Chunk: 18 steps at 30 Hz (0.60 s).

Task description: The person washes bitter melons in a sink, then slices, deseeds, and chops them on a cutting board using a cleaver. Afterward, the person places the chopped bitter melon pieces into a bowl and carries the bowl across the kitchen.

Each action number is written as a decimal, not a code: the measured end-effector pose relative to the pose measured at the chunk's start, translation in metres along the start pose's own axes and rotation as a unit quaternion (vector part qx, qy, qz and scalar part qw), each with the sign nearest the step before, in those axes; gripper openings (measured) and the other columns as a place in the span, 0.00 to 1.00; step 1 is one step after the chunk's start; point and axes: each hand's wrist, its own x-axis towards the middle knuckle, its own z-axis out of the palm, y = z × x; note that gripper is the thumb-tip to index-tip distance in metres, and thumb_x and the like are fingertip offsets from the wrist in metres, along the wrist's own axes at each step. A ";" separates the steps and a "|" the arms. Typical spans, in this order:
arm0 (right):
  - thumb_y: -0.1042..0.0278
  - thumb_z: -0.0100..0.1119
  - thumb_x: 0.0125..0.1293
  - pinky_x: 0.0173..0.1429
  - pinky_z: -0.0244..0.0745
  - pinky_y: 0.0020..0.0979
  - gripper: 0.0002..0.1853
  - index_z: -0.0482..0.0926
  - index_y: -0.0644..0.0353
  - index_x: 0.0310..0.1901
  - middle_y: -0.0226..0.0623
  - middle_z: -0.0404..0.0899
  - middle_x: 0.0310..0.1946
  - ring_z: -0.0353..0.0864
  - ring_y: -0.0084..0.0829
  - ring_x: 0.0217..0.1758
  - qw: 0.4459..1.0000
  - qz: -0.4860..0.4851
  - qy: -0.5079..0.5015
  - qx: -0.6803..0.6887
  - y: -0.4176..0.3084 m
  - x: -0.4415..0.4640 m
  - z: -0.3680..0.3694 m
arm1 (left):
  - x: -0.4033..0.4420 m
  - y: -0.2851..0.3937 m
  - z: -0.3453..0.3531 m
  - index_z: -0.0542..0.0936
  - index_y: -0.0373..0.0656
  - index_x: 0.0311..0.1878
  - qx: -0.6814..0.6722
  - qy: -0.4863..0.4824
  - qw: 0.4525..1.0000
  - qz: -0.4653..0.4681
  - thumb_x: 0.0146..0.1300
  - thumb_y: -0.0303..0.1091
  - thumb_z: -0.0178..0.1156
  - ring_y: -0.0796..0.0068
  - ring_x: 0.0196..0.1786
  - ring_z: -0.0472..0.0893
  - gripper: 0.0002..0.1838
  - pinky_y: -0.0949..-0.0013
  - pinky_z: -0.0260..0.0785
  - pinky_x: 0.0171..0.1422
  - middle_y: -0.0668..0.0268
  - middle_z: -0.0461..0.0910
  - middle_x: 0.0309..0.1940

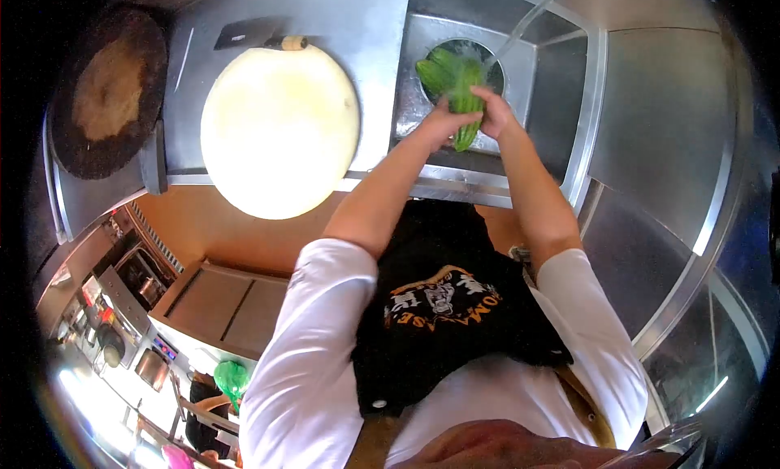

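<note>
Both hands are closed around a long, ridged green bitter melon above the sink. My left hand grips it from the left, with the thumb across its near part. My right hand wraps its right side. Water runs down from the upper right and splashes on the far end of the melon. Another green bitter melon lies beyond my hands in a round metal bowl, whose near side is partly hidden.
Left of the sink, a thick round cutting board lies on the steel counter. A cleaver rests at its far edge. A large dark wok sits at far left. Shelves and a green bag appear at lower left.
</note>
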 end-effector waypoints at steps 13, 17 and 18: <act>0.53 0.53 0.73 0.47 0.82 0.46 0.20 0.80 0.64 0.50 0.45 0.82 0.43 0.85 0.42 0.40 0.986 0.088 0.141 -0.028 -0.019 0.123 -0.060 | 0.013 -0.035 0.023 0.73 0.35 0.64 0.140 0.055 0.989 0.004 0.52 0.43 0.75 0.65 0.52 0.80 0.39 0.64 0.71 0.61 0.57 0.81 0.51; 0.46 0.54 0.72 0.53 0.79 0.45 0.22 0.81 0.58 0.50 0.41 0.83 0.43 0.83 0.40 0.44 0.991 0.056 0.092 -0.076 -0.021 0.091 -0.022 | 0.037 -0.005 0.029 0.76 0.38 0.60 -0.058 0.112 0.988 -0.089 0.64 0.55 0.66 0.67 0.45 0.82 0.32 0.61 0.77 0.48 0.58 0.83 0.48; 0.46 0.54 0.72 0.53 0.79 0.45 0.22 0.81 0.58 0.50 0.41 0.83 0.43 0.83 0.40 0.44 0.991 0.051 0.092 -0.080 -0.021 0.084 -0.015 | 0.051 0.007 0.028 0.78 0.38 0.57 -0.133 0.124 0.975 -0.132 0.66 0.57 0.63 0.66 0.42 0.83 0.31 0.59 0.78 0.44 0.58 0.83 0.47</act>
